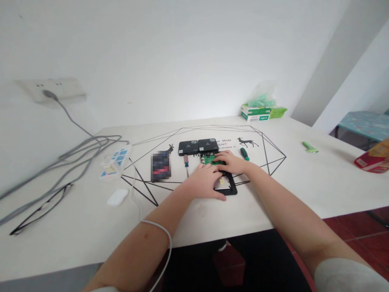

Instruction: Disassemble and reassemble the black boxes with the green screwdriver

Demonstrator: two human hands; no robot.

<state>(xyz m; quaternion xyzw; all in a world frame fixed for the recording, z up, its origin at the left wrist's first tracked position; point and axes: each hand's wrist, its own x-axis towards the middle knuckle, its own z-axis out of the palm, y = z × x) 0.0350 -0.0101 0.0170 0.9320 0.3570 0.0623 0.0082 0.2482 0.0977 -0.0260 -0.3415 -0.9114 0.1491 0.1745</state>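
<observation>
A green circuit board [208, 159] lies at the upper end of an opened black plastic case [233, 189] on the table. My left hand [204, 181] grips the case from the left, its thumb apart near the lower edge and its fingers curled over the middle. From the right, my right hand [231, 162] has its fingers bent onto the board, the tips partly hidden. Just behind are two flat black boxes [188, 147], side by side. A screwdriver [186, 164] with a brownish and blue handle rests to the left, and a green-handled screwdriver [244, 154] to the right.
On the left are a power strip [117, 162], grey cables [88, 136], a white oval case [118, 197] and glasses [42, 209]. A white cable [165, 231] crosses my left forearm. Green-white boxes [255, 113] stand by the wall; a red packet [372, 159] is far right.
</observation>
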